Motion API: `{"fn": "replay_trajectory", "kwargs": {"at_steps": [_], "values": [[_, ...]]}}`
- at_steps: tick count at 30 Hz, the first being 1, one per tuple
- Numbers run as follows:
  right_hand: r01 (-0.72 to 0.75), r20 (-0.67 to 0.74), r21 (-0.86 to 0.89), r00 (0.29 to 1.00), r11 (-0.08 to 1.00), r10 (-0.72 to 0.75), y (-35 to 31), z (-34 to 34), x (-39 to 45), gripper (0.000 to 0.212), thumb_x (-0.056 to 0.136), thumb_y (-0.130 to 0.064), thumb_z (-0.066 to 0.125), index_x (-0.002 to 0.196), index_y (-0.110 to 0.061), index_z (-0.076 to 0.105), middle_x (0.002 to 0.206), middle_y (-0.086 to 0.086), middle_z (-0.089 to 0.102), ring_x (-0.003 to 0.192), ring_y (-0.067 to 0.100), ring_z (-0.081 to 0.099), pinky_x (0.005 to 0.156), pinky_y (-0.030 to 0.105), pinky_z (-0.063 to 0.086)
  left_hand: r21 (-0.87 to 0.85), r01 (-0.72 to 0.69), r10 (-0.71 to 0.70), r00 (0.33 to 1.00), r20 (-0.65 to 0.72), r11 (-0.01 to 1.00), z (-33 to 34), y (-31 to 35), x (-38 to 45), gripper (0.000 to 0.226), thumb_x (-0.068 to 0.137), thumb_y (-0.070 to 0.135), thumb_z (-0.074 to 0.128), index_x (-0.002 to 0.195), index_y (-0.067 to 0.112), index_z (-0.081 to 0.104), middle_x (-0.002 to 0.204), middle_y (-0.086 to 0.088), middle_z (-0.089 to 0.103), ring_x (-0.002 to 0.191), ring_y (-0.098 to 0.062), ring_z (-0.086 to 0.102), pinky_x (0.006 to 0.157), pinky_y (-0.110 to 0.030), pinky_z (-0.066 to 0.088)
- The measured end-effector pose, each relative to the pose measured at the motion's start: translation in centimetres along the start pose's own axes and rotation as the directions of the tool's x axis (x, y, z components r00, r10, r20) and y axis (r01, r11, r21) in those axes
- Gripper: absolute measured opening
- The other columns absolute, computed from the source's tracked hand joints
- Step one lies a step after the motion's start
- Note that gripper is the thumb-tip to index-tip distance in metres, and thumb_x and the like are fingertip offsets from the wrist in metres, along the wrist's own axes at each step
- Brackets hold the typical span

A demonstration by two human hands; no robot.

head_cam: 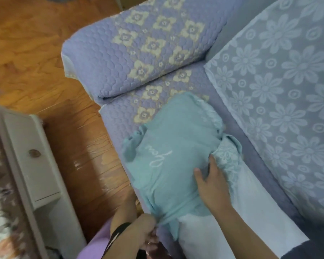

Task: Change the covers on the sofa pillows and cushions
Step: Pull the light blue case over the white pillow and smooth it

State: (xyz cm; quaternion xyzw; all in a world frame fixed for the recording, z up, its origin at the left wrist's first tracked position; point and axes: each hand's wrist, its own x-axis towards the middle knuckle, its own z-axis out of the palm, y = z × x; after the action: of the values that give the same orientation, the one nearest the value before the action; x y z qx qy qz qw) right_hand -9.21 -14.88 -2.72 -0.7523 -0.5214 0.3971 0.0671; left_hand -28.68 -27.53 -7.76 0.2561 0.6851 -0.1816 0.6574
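Head view, looking down on the sofa seat. A teal cover point(168, 156) lies on the purple quilted seat cushion point(120, 116), its white script lettering facing up and reading upside down from my side. The cover is partly pulled over a pillow point(230, 161) with a pale floral lace pattern; the pillow's exposed end sticks out at the cover's right edge.

My right hand point(211, 182) rests on the cover's near right part, fingers spread and fairly straight, fingertips at the seam where the cover meets the lace pillow. Grip: wide, pressing flat, not closed round anything.

My left hand point(144, 230) is at the near edge of the cover, fingers curled. Grip: narrow, bunching and holding the cover's near left corner; the fabric gathers into folds there. A black band crosses the left wrist.

A white cloth point(251, 221) lies on the seat near right, partly under the cover. A quilted armrest point(138, 53) with cream flower patches sits far left. A lace-covered back cushion point(279, 90) fills the right. Wooden floor point(36, 53) on the left, with a white cabinet point(36, 156) at near left.
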Motion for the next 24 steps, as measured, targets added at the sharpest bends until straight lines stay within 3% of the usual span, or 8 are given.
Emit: {"fn": "replay_trajectory", "kwargs": {"at_steps": [3,6,9,11,13,18,21,24], "values": [[-0.014,0.025,-0.077,1.000,0.997,0.016,-0.7,0.1,0.2,0.076,0.096,-0.051,0.052,0.159,-0.029,0.015,0.158,0.007,0.033,0.143,0.029,0.034,0.114,0.046,0.030,0.031,-0.050,0.056,0.966,-0.253,0.998,-1.0,1.2,2.3,0.031,0.103,0.022,0.042,0.125,0.011,0.061,0.126,-0.011,0.064,0.117,-0.031,0.062,0.096,-0.036,0.050],[-0.021,0.022,-0.110,0.999,0.994,0.024,-0.8,-0.3,0.2,0.075,0.094,-0.054,0.053,0.157,-0.034,0.018,0.161,0.001,0.026,0.145,0.026,0.028,0.114,0.050,0.028,-0.208,-0.249,0.114,0.856,-0.505,0.946,-3.3,3.5,1.8,0.031,0.088,0.019,0.056,0.118,0.019,0.048,0.116,-0.008,0.056,0.112,-0.035,0.059,0.094,-0.041,0.048],[0.118,-0.005,-0.149,0.993,0.982,-0.120,0.6,-0.2,-0.6,0.059,0.087,-0.056,0.059,0.138,-0.030,0.044,0.155,-0.001,0.030,0.141,0.025,0.033,0.110,0.049,0.037,-0.699,-0.559,0.169,0.819,-0.548,0.446,-6.3,6.5,-1.2,0.029,0.082,0.007,0.063,0.110,0.015,0.064,0.107,-0.005,0.071,0.103,-0.027,0.068,0.091,-0.039,0.052],[0.317,0.032,-0.246,0.947,0.916,-0.320,1.8,0.1,-2.0,0.047,0.084,-0.055,0.064,0.121,-0.028,0.055,0.146,0.000,0.037,0.133,0.023,0.039,0.102,0.045,0.042,-0.874,-0.485,0.221,0.849,-0.479,-0.030,-9.3,7.7,-2.8,0.018,0.084,0.017,0.063,0.099,0.016,0.072,0.099,-0.002,0.071,0.092,-0.021,0.067,0.091,-0.035,0.047],[0.538,0.148,-0.370,0.839,0.757,-0.523,3.4,0.5,-3.4,0.043,0.080,-0.054,0.069,0.112,-0.028,0.059,0.137,0.002,0.045,0.123,0.026,0.045,0.097,0.044,0.045,-0.911,-0.363,0.200,0.895,-0.399,-0.195,-12.2,8.3,-3.6,0.018,0.091,0.033,0.064,0.094,0.019,0.073,0.091,-0.002,0.070,0.082,-0.018,0.065,0.088,-0.033,0.048],[0.713,0.239,-0.511,0.654,0.480,-0.718,5.6,1.1,-3.3,0.013,0.076,-0.015,0.066,0.087,-0.020,0.063,0.115,0.003,0.059,0.108,0.030,0.055,0.113,0.054,0.032,-0.773,-0.584,0.023,0.801,-0.598,0.247,-15.0,8.9,-2.8,0.016,0.089,0.029,0.073,0.079,0.021,0.062,0.083,-0.001,0.068,0.086,-0.020,0.064,0.077,-0.033,0.050],[0.754,0.238,-0.465,0.611,0.464,-0.755,5.5,0.5,-3.1,0.013,0.078,-0.008,0.062,0.085,-0.019,0.065,0.109,-0.001,0.061,0.107,0.022,0.054,0.112,0.048,0.037,-0.458,-0.796,-0.069,0.471,-0.879,0.397,-13.5,8.0,-5.6,0.037,0.092,0.020,0.068,0.064,0.022,0.044,0.066,0.007,0.044,0.066,-0.007,0.042,0.065,-0.025,0.035],[0.707,0.249,-0.437,0.689,0.556,-0.681,6.0,0.2,-3.2,0.006,0.089,-0.023,0.060,0.090,-0.021,0.066,0.100,-0.008,0.060,0.102,0.017,0.052,0.104,0.040,0.043,-0.032,-0.810,0.274,0.236,-0.932,0.586,-7.9,6.1,-8.1,0.029,0.097,0.012,0.066,0.072,0.018,0.051,0.079,0.011,0.052,0.076,-0.005,0.051,0.071,-0.020,0.040]]}}
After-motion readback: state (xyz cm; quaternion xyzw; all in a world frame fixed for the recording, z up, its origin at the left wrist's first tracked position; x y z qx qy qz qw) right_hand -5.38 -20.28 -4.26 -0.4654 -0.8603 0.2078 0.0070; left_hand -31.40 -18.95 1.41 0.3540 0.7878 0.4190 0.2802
